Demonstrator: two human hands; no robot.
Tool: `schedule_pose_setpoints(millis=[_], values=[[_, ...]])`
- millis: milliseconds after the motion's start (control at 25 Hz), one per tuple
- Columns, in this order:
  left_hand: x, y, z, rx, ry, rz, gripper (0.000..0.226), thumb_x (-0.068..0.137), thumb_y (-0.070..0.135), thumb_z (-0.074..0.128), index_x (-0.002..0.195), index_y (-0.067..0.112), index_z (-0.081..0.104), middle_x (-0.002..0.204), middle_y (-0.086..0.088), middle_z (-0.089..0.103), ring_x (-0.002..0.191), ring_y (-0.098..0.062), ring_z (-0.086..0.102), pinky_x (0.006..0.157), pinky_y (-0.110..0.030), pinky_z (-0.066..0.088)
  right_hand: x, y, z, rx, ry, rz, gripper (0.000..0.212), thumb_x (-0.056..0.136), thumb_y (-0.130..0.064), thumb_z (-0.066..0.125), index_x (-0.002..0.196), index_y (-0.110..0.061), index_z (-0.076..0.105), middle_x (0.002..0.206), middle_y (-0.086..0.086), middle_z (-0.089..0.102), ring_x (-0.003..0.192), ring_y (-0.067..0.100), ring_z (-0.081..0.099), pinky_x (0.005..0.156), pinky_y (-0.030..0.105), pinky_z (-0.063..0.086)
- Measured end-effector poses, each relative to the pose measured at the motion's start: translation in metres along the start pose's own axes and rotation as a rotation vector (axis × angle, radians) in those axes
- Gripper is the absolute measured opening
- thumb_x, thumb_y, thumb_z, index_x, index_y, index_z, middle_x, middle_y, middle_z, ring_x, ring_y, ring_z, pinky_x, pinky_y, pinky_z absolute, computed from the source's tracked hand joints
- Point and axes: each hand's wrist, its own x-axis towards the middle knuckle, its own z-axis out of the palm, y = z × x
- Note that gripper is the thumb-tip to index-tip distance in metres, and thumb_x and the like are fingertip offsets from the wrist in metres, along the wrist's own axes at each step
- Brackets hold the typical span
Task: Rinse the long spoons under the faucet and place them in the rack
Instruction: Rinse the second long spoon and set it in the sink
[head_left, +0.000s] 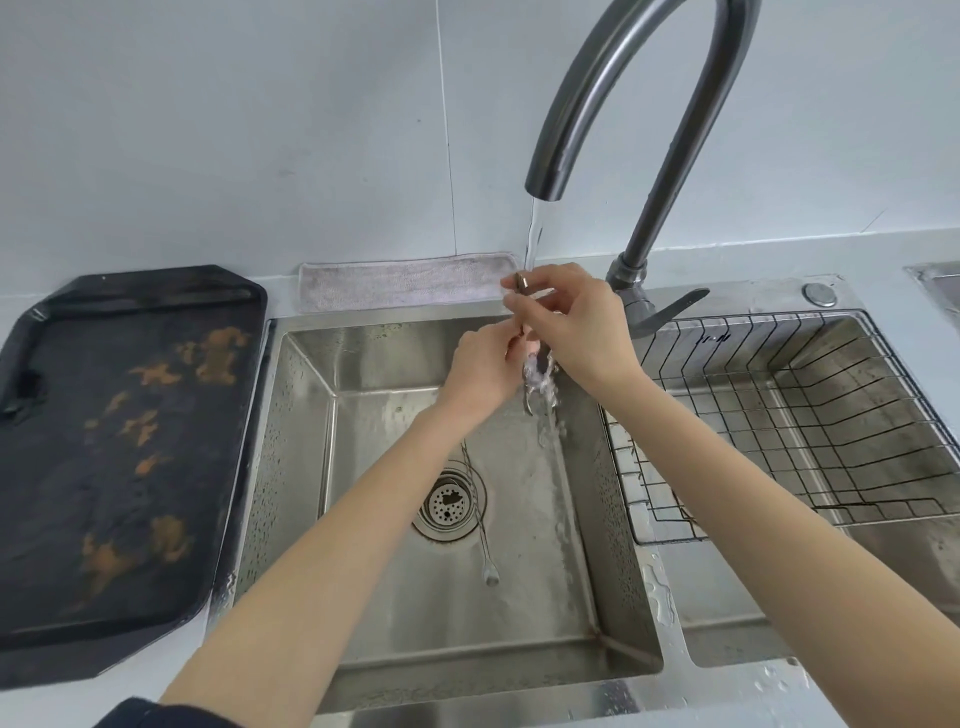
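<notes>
We held one spoon (525, 332) upright under the faucet (618, 104), over the back of the left sink (291, 467). Our right hand (571, 322) pinched its handle top, and our left hand (483, 369) curled its fingers round the shaft lower down. Water (535, 228) ran down over the spoon's bowl and splashed into the basin. A second spoon (480, 519) lay on the sink floor, crossing the drain (449, 506). The wire rack (779, 415) sat in the right basin. A dark tray (119, 457) lay at the tabletop's left edge, and a grey cloth (405, 286) lay along its back edge.
</notes>
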Motion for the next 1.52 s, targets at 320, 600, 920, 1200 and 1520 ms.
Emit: schedule_pose_setpoints(millis=[320,600,920,1200,1520], values=[[-0.005,-0.009,-0.001,-0.153,-0.021,0.024,0.031,0.096,0.019,0.043,0.091,0.000,0.067,0.090,-0.012,0.074,0.082,-0.023,0.064,0.065,-0.013,0.038,0.007,-0.012,-0.001,0.126,0.038,0.036,0.028,0.091,-0.029,0.052,0.070,-0.019,0.066,0.062,-0.008,0.062,0.045,0.004,0.060,0.051,0.015,0.050],[0.014,0.003,-0.018,-0.319,-0.040,-0.015,0.030,0.098,0.014,0.038,0.104,0.000,0.064,0.085,-0.014,0.066,0.069,-0.023,0.065,0.075,-0.034,0.057,0.002,0.012,0.001,-0.128,0.020,0.012,0.024,0.091,-0.020,0.051,0.111,-0.016,0.064,0.102,0.009,0.064,0.078,0.021,0.061,0.069,0.020,0.043],[0.018,-0.002,-0.025,-0.822,-0.024,-0.196,0.018,0.095,0.014,0.047,0.086,0.010,0.061,0.081,-0.002,0.069,0.057,0.001,0.069,0.060,-0.014,0.058,-0.019,0.051,0.005,-0.147,-0.219,0.185,0.021,0.091,-0.019,0.050,0.104,-0.013,0.066,0.075,-0.005,0.065,0.062,0.007,0.053,0.057,0.007,0.040],[0.013,-0.024,-0.019,-1.018,-0.075,-0.382,0.030,0.098,0.008,0.039,0.125,0.004,0.050,0.102,-0.006,0.064,0.088,-0.015,0.066,0.077,-0.022,0.055,-0.022,0.061,0.016,-0.161,-0.181,0.201,0.014,0.085,-0.020,0.062,0.096,-0.013,0.068,0.067,-0.014,0.056,0.065,0.005,0.051,0.058,0.003,0.039],[-0.005,-0.061,0.028,-0.827,-0.293,-0.515,0.031,0.093,0.001,0.047,0.123,0.002,0.056,0.088,0.000,0.062,0.075,-0.006,0.059,0.067,-0.013,0.053,-0.039,0.100,0.045,-0.234,-0.277,0.365,0.016,0.086,-0.018,0.057,0.095,-0.006,0.063,0.060,-0.010,0.055,0.063,0.014,0.056,0.066,0.023,0.040]])
